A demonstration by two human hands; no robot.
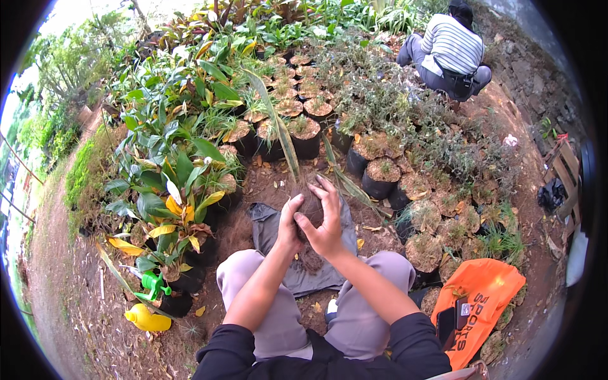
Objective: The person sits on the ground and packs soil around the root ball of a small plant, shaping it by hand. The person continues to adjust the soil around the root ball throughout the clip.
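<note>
My left hand (289, 223) and my right hand (327, 228) cup a dark brown ball of soil and fibre (311, 209) from both sides. A long sansevieria leaf (280, 130) stands up at the far edge of the ball. Fine brown strands stick out around my fingers. Beneath my hands a black plastic sheet (323, 281) lies on the ground between my knees, with a clump of brown fibre (311, 262) on it. Another sansevieria leaf (349, 183) lies to the right, beyond the sheet. My palms hide much of the ball.
Black-bagged potted plants (306, 137) stand in rows ahead. Leafy plants (175, 190) crowd the left, near a yellow spray bottle (148, 318) with a green head (153, 286). An orange bag (494, 289) bearing writing lies right, a phone (445, 327) on it. A person (451, 52) squats at far right.
</note>
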